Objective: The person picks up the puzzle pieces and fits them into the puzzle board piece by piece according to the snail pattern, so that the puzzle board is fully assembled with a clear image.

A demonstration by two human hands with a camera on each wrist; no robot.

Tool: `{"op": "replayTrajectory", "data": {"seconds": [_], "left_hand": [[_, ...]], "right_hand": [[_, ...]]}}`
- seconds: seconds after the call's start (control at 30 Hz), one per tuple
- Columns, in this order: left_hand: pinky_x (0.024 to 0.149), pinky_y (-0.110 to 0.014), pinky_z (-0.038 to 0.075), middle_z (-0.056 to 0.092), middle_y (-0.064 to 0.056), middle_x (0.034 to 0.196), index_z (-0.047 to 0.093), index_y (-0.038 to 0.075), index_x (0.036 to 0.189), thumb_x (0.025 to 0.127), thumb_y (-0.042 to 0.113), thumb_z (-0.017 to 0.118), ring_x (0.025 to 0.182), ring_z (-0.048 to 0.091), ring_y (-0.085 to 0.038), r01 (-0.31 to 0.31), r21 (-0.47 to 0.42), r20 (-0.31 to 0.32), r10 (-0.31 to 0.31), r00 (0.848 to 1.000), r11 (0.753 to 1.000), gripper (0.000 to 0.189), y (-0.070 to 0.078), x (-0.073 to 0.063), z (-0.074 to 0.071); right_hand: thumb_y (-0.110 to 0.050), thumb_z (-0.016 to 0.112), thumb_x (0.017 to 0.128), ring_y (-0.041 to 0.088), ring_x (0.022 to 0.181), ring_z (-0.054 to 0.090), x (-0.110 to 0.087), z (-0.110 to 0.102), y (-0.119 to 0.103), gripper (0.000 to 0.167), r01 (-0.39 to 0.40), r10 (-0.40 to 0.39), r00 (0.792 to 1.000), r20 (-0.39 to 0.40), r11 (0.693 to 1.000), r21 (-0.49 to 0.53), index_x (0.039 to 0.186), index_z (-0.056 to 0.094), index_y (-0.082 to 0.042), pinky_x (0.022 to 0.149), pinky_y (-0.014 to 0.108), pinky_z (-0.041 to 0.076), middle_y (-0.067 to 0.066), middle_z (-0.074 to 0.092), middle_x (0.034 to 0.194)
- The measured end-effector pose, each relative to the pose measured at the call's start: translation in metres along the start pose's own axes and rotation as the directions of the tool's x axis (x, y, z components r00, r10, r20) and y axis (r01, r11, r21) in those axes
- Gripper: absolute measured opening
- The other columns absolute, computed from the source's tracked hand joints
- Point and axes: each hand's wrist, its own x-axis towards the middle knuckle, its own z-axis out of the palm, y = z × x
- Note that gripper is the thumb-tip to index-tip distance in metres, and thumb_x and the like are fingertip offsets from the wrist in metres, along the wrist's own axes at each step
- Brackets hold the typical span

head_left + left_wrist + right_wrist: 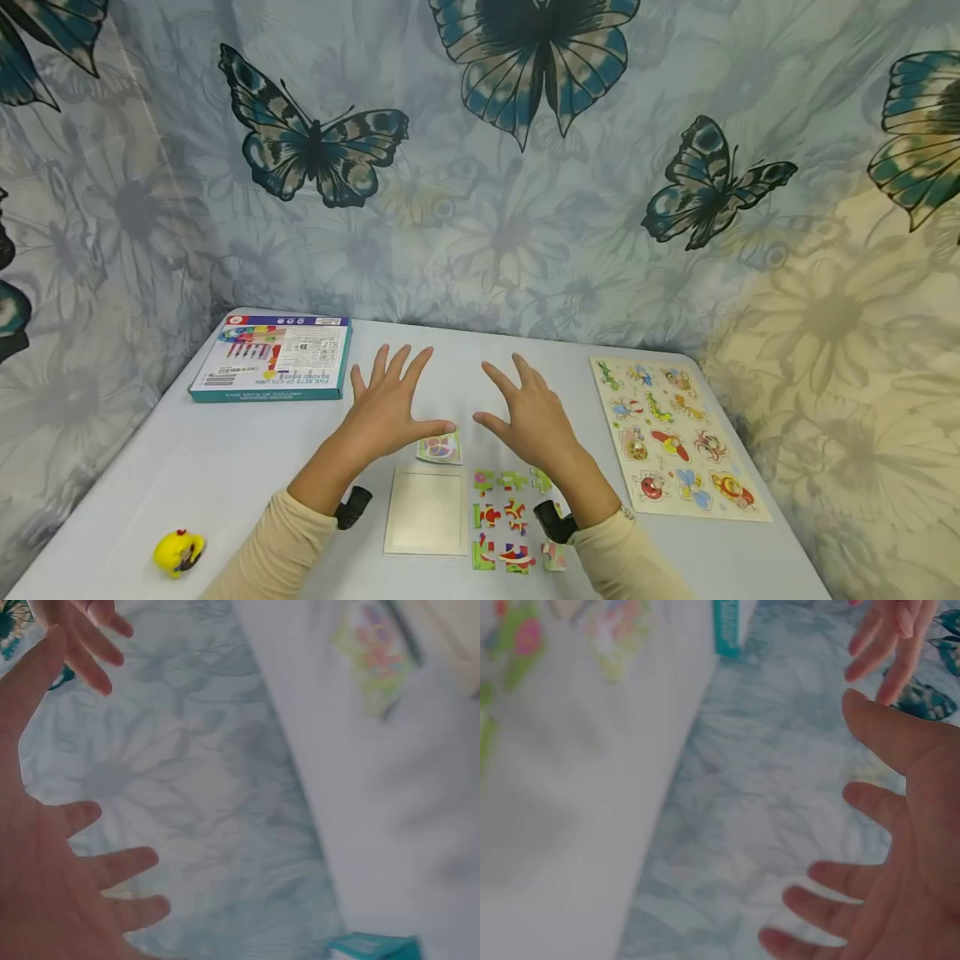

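Both hands are raised over the table with fingers spread, holding nothing. The left hand (384,410) overlaps the corner of a small picture card (441,448) in the head view. Opposite it, the right hand (531,415) is above the jigsaw puzzle pieces (517,558), several of which lie in rows; its wrist covers part of them. Left of the pieces lies a blank puzzle tray (426,512) with a pale rim. In the left wrist view the left palm (45,877) faces inward, and the right wrist view shows the right palm (930,855) likewise.
A flat boxed set (272,358) lies at the back left of the white table (300,467). On the right is a board of cartoon insects and animals (678,433). A small yellow toy (178,552) sits at the front left. Butterfly-printed fabric (480,233) hangs behind the table.
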Motion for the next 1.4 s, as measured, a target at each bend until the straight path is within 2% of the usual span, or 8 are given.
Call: {"op": "replayTrajectory", "data": {"seconds": [0.1,0.3,0.4,0.5,0.73,1.07,1.23,1.4], "left_hand": [[0.104,-0.078,0.01,0.031,-0.018,0.155,0.026,0.02,0.154,0.074,0.059,0.075,0.145,0.017,-0.045,0.039,-0.056,0.075,-0.034,0.997,0.998,0.102,-0.015,-0.001,0.011],[0.104,-0.075,0.02,0.04,-0.016,0.149,0.034,0.016,0.15,0.07,0.048,0.083,0.14,0.031,-0.039,0.115,-0.097,0.216,-0.092,0.972,0.989,0.099,-0.048,-0.009,0.036],[0.104,-0.07,0.028,0.041,-0.018,0.148,0.041,0.013,0.146,0.069,0.044,0.085,0.139,0.035,-0.039,0.102,-0.099,0.263,-0.073,0.962,0.99,0.095,-0.058,-0.017,0.046],[0.105,-0.066,0.031,0.04,-0.021,0.148,0.048,0.011,0.141,0.067,0.04,0.088,0.139,0.033,-0.04,0.06,-0.105,0.294,-0.026,0.955,0.993,0.09,-0.063,-0.026,0.051],[0.112,-0.066,0.017,0.03,-0.022,0.154,0.051,0.012,0.137,0.06,0.032,0.093,0.145,0.018,-0.043,0.012,-0.136,0.327,0.033,0.944,0.991,0.09,-0.069,-0.042,0.056],[0.115,-0.063,0.012,0.026,-0.022,0.156,0.048,0.011,0.136,0.057,0.029,0.093,0.146,0.013,-0.044,0.011,-0.14,0.35,0.039,0.936,0.99,0.093,-0.075,-0.058,0.06],[0.115,-0.063,0.012,0.025,-0.022,0.156,0.046,0.01,0.138,0.058,0.03,0.093,0.146,0.012,-0.044,-0.001,-0.121,0.352,0.044,0.935,0.993,0.095,-0.079,-0.062,0.066],[0.115,-0.062,0.013,0.025,-0.021,0.157,0.046,0.01,0.139,0.058,0.03,0.093,0.147,0.013,-0.043,0.0,-0.114,0.354,0.04,0.935,0.994,0.095,-0.079,-0.064,0.066]], "right_hand": [[-0.044,0.071,0.085,0.041,0.124,0.051,-0.002,0.017,0.005,0.065,0.016,-0.016,1.0,0.022,1.0,-0.006,0.143,0.049,-0.022,0.091,0.058,0.049,0.018,0.048,0.142],[-0.03,0.078,0.082,0.034,0.119,0.054,-0.01,0.043,0.011,0.044,0.023,-0.027,0.991,0.13,0.999,0.034,0.12,0.064,-0.014,0.095,0.051,0.047,0.011,0.06,0.126],[-0.023,0.08,0.08,0.032,0.113,0.056,-0.014,0.05,0.012,0.033,0.024,-0.033,0.985,0.172,0.998,0.055,0.109,0.068,-0.012,0.094,0.049,0.047,0.009,0.063,0.118],[-0.02,0.081,0.077,0.031,0.106,0.058,-0.017,0.054,0.013,0.028,0.038,-0.05,0.979,0.199,0.997,0.061,0.101,0.069,-0.012,0.09,0.048,0.048,0.009,0.066,0.112],[-0.019,0.08,0.077,0.028,0.099,0.059,-0.021,0.063,0.015,0.021,0.057,-0.061,0.974,0.22,0.998,0.021,0.094,0.069,-0.014,0.086,0.047,0.049,0.008,0.068,0.108],[-0.018,0.082,0.077,0.025,0.094,0.06,-0.026,0.073,0.016,0.019,0.036,-0.036,0.974,0.225,0.999,0.006,0.092,0.072,-0.013,0.085,0.046,0.05,0.004,0.069,0.102],[-0.02,0.082,0.077,0.025,0.095,0.061,-0.029,0.077,0.013,0.02,0.026,-0.026,0.972,0.232,1.0,0.005,0.093,0.072,-0.012,0.086,0.046,0.05,0.005,0.069,0.103],[-0.021,0.082,0.077,0.025,0.097,0.061,-0.03,0.082,0.013,0.021,0.005,-0.005,0.973,0.232,1.0,0.003,0.093,0.072,-0.012,0.088,0.046,0.049,0.006,0.07,0.105]]}}
